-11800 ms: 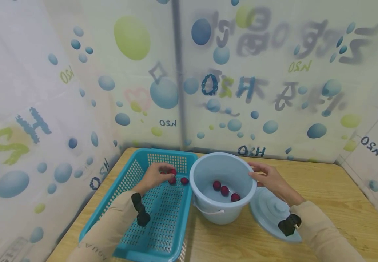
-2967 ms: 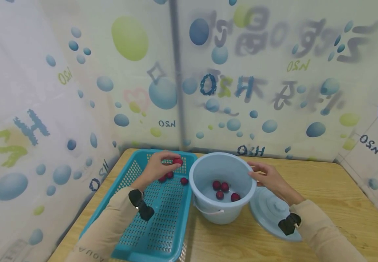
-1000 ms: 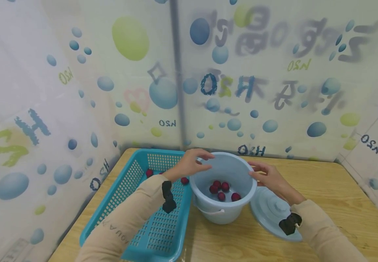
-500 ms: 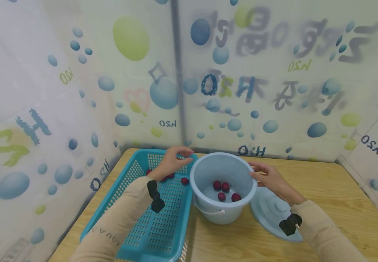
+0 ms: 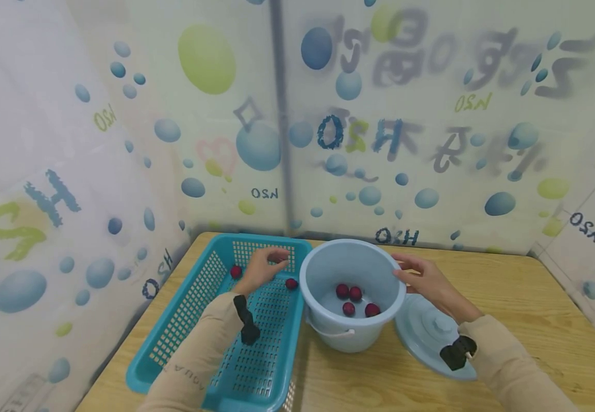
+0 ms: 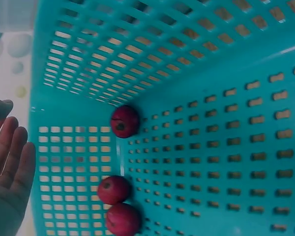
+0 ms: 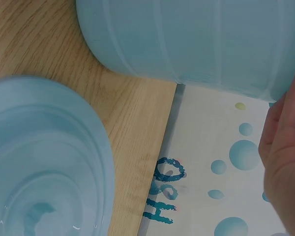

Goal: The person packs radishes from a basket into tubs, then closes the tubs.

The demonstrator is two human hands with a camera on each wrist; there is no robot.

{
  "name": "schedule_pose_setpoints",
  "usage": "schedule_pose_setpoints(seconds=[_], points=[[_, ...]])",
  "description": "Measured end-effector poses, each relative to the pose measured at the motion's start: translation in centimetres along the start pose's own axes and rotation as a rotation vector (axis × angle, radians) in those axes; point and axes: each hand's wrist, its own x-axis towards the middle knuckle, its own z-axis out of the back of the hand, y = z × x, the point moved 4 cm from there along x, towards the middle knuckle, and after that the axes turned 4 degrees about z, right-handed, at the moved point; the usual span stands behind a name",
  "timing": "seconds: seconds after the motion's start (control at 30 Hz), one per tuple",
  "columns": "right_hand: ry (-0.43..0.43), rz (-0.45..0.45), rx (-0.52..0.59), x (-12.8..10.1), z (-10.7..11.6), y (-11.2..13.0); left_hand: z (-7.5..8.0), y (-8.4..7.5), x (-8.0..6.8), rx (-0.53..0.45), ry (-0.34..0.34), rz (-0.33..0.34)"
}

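Note:
A teal slotted basket [image 5: 194, 320] lies on the left of the wooden table. My left hand [image 5: 267, 266] hovers over its far end, fingers relaxed and holding nothing. Small red fruits lie there: one [image 5: 236, 271] to the hand's left, one [image 5: 291, 283] to its right. The left wrist view shows three red fruits [image 6: 125, 121] along the basket's far wall and my straight fingers [image 6: 10, 162] at the left edge. A pale blue bucket [image 5: 328, 337] beside the basket holds several red fruits [image 5: 355, 293]. My right hand [image 5: 421, 278] touches the bucket's right rim, fingers [image 7: 285, 147] nearly straight.
The bucket's pale blue lid [image 5: 421, 335] lies flat on the table under my right forearm, also seen as the lid [image 7: 39, 157] in the right wrist view. Bubble-printed curtain walls [image 5: 328, 143] close in the back and left. Bare tabletop [image 5: 534, 320] extends to the right.
My left hand carried a red fruit from the basket to the bucket, let it go there, and has come back over the basket with nothing in it. The right hand has stayed on the rim.

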Motion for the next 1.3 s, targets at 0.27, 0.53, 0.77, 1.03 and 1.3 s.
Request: schedule_pose_setpoints(seconds=[0.27, 0.53, 0.77, 1.03, 1.3], points=[[-0.005, -0.004, 0.009, 0.0, 0.0, -0.1, -1.4, 2.2, -0.2, -0.029, 0.001, 0.023], [-0.003, -0.014, 0.016, 0.0, -0.1, 0.0, -2.5, 4.1, -0.6, -0.039, 0.037, 0.161], [-0.006, -0.024, 0.020, 0.1, 0.0, 0.1, -3.8, 4.9, -0.5, -0.013, 0.090, 0.155], [-0.003, -0.018, 0.011, 0.2, 0.1, 0.1, -4.7, 5.0, -0.4, 0.049, 0.110, 0.161], [-0.007, -0.017, 0.011, 0.1, 0.1, 0.0, -5.2, 4.8, -0.5, 0.076, 0.115, 0.142]])
